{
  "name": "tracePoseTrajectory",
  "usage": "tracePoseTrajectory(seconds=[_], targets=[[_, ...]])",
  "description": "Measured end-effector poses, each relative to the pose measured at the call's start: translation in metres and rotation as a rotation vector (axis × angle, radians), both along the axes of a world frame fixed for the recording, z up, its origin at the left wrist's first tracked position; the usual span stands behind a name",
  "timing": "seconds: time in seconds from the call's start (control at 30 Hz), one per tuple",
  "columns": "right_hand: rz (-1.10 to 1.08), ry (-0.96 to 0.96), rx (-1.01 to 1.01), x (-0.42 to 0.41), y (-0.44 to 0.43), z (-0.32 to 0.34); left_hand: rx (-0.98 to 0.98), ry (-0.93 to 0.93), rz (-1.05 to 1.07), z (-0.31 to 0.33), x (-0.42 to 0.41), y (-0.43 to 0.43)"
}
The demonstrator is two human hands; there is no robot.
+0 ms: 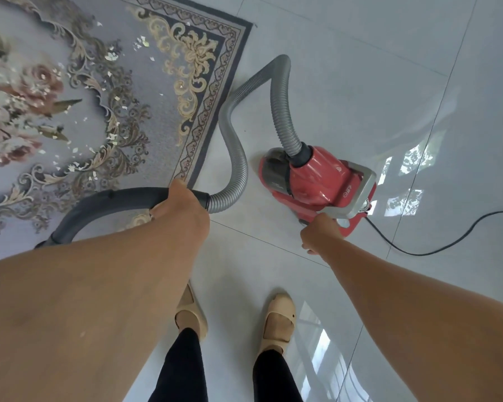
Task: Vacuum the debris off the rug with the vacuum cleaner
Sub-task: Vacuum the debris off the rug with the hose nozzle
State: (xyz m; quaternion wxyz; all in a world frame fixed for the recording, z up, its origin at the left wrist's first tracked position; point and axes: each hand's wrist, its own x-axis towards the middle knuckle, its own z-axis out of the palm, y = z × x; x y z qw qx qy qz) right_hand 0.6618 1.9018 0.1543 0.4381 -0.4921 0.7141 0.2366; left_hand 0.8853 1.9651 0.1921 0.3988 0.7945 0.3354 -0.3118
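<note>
A red canister vacuum cleaner (317, 181) stands on the tiled floor to the right of a grey patterned rug (145, 91). Small pale scraps of debris (111, 56) lie scattered over the rug's flower pattern. My right hand (321, 232) grips the grey carry handle at the canister's near end. A ribbed grey hose (235, 158) loops from the canister's top to a curved dark handle tube (105, 198), which my left hand (180, 207) grips at the hose joint. The tube's lower end is hidden behind my left forearm.
A black power cord (436, 250) runs from the canister off to the right across glossy grey floor tiles (360, 68). My feet in beige shoes (278, 320) stand on the tiles just off the rug's near corner.
</note>
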Motion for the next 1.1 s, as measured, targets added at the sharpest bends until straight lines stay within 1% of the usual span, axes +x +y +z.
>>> tracePoseTrajectory(seconds=[0.07, 0.13, 0.23, 0.37, 0.5, 0.63, 0.77, 0.83, 0.9, 0.97, 1.07, 1.1], targets=[[0.117, -0.015, -0.136, 0.02, -0.001, 0.017, -0.033, 0.023, 0.047, 0.012, 0.008, 0.002], [0.187, -0.118, -0.246, 0.047, 0.0, 0.035, -0.019, -0.048, 0.076, 0.019, 0.021, 0.004], [0.214, -0.278, -0.343, 0.085, 0.0, 0.055, 0.025, -0.066, 0.099, 0.03, 0.037, 0.008], [0.261, -0.393, -0.338, 0.139, 0.002, 0.074, -0.039, -0.044, 0.183, 0.041, 0.071, 0.016], [0.293, -0.415, -0.318, 0.185, 0.01, 0.086, -0.083, -0.041, 0.245, 0.05, 0.109, 0.033], [0.332, -0.421, -0.319, 0.22, 0.018, 0.1, -0.128, 0.0, 0.203, 0.055, 0.138, 0.049], [0.403, -0.438, -0.337, 0.27, 0.023, 0.116, -0.247, 0.138, 0.209, 0.069, 0.175, 0.068], [0.432, -0.456, -0.33, 0.301, 0.025, 0.123, -0.251, 0.124, 0.202, 0.075, 0.194, 0.076], [0.435, -0.475, -0.303, 0.33, 0.028, 0.126, -0.227, 0.106, 0.121, 0.078, 0.206, 0.081], [0.47, -0.506, -0.263, 0.362, 0.034, 0.128, -0.225, 0.086, -0.016, 0.078, 0.218, 0.089], [0.508, -0.551, -0.184, 0.403, 0.044, 0.134, -0.243, 0.099, -0.314, 0.078, 0.226, 0.098], [0.547, -0.551, -0.152, 0.418, 0.049, 0.135, -0.253, 0.102, -0.371, 0.078, 0.23, 0.102]])
